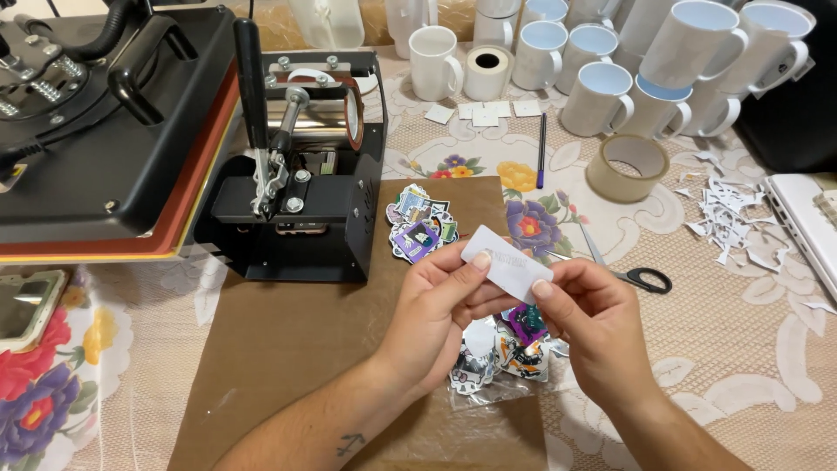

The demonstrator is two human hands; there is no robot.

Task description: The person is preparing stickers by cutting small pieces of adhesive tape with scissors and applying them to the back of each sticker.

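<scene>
From the head view, our left hand [436, 305] and right hand [588, 327] pinch a small white paper strip [506, 263] between closed fingers, above a brown sheet [288, 340] on the worktop [750, 349]. Sticker cutouts [418, 227] lie behind it, a bagged pile [488, 362] beneath. A black mug press [305, 174] stands left, scissors [636, 277] right.

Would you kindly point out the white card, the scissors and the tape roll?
white card [507, 263], head view, middle of its face.
scissors [646, 280], head view, black handle.
tape roll [627, 180], head view, front wall.
</scene>
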